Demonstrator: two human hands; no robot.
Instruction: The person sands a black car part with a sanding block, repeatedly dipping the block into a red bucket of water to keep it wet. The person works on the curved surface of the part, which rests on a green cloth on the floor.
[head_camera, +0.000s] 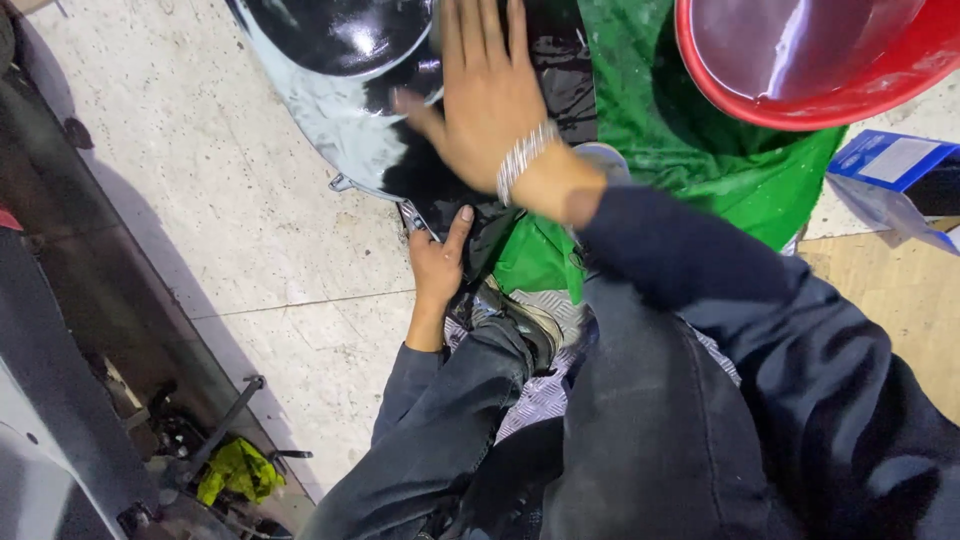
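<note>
Pale stone floor (250, 230) under everything, glossy black panel (340, 60) sitting on green sheeting (700, 150). Right hand (485, 95) is pressing flat, fingers spread, not gripping; left hand (437, 262) is pinching the panel's lower edge. I'd be keeping that palm pressure even so it's not sliding.

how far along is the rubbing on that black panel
Done: the top of the black panel already shines clean. In hand: the right hand lies flat on the middle, fingers spread, while the left hand grips the lower edge. Left: a whitish haze covers the panel's left side. The red basin sits apart on the green sheet.
</note>
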